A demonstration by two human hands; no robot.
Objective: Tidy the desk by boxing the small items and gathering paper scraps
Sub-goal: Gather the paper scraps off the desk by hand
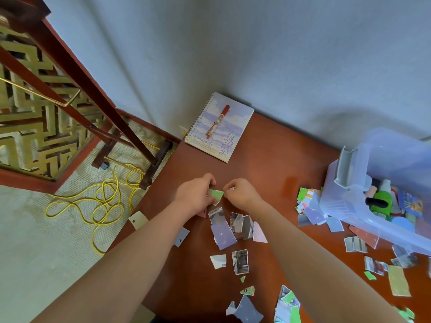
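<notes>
Head view, and both hands are working mid-surface: the left hand (pixel 196 194) has its fingers curled round a small torn green paper scrap (pixel 217 195), and the right hand (pixel 243 194) meets it from the other side, curled fingertips pinching the scrap's right corner. The piece is held just above the reddish-brown wooden surface (pixel 268 164), well apart from the translucent blue plastic storage box (pixel 338 201) on the right.

As for progress, the boxing looks largely done. That box already holds a jumble of small items, a bright green one (pixel 382 201) among them. The spiral-bound notebook with a pale sky cover (pixel 221 129) lies at the far corner with a red pen (pixel 218 121) resting on it, neither of them boxed.

The scraps are the big job left. A purple calendar piece (pixel 222 234) and torn photo bits lie just below the hands, a loose heap (pixel 310 206) sits against the box wall, and more pieces (pixel 286 304) are strewn along the near edge. By my reckoning the gathering has barely begun, with one scrap in hand and dozens to go.
</notes>
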